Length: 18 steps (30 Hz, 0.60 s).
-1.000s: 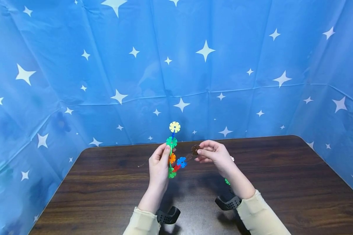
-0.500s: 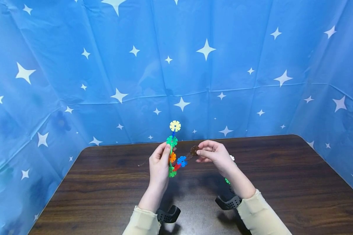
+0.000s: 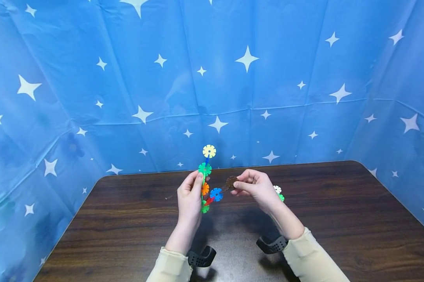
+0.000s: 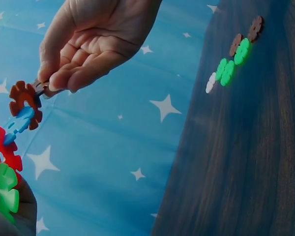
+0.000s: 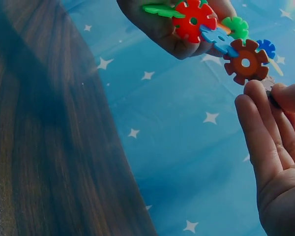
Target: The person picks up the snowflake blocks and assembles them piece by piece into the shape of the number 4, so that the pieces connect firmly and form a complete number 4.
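My left hand grips a chain of notched plastic snowflake discs by its green part, thumb on the near side. From a cream disc at the top, the chain runs down through blue, green and an orange disc. It bends at a lower green disc, then passes a red disc and a light blue disc to a brown disc. At that end my right hand pinches another brown disc between thumb and fingers. In the right wrist view the fingertips partly hide how the two brown discs meet.
Several loose discs lie on the dark wooden table, among them a white disc, a green disc and a brown disc. My right forearm covers some of them in the head view. A blue star-patterned curtain stands behind.
The right hand and its brown disc have shifted slightly left and down, and that disc shows its face more. The right arm now uncovers a green disc beside the white one. The left grip stays.
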Tool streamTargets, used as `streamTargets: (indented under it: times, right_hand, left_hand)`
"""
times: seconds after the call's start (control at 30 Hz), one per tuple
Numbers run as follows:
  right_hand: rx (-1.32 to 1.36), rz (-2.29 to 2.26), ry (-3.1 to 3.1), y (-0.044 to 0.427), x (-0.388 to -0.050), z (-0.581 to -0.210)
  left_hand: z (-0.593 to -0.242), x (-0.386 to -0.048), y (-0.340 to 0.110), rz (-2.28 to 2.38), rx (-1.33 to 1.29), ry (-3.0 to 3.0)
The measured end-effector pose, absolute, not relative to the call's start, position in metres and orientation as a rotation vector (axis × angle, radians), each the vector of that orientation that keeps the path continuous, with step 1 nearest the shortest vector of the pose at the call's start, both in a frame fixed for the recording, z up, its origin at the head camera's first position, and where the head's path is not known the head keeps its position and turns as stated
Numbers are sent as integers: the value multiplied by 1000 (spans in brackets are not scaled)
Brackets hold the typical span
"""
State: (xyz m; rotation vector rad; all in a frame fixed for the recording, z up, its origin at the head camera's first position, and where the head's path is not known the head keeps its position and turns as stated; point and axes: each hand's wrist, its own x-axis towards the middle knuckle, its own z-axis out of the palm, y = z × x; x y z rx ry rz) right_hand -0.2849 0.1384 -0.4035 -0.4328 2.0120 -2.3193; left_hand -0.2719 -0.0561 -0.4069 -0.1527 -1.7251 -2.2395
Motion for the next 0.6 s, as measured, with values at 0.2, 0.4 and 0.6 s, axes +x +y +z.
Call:
streamTargets:
  times: [0.2,0.4,0.6]
  right_hand:
    - [-448,-2331,1984,137,-284,-405]
    - [-463,-2317,1971,139,-284,-406]
    - [-437,-2351,1873,138,-284,-408]
  left_hand:
    - [-406,-271,-56,-2203,-136,-1738]
    - [-408,-272,-57,-2178,-142,-1748]
    - [-409,-272,-56,-2149,-135,-1768]
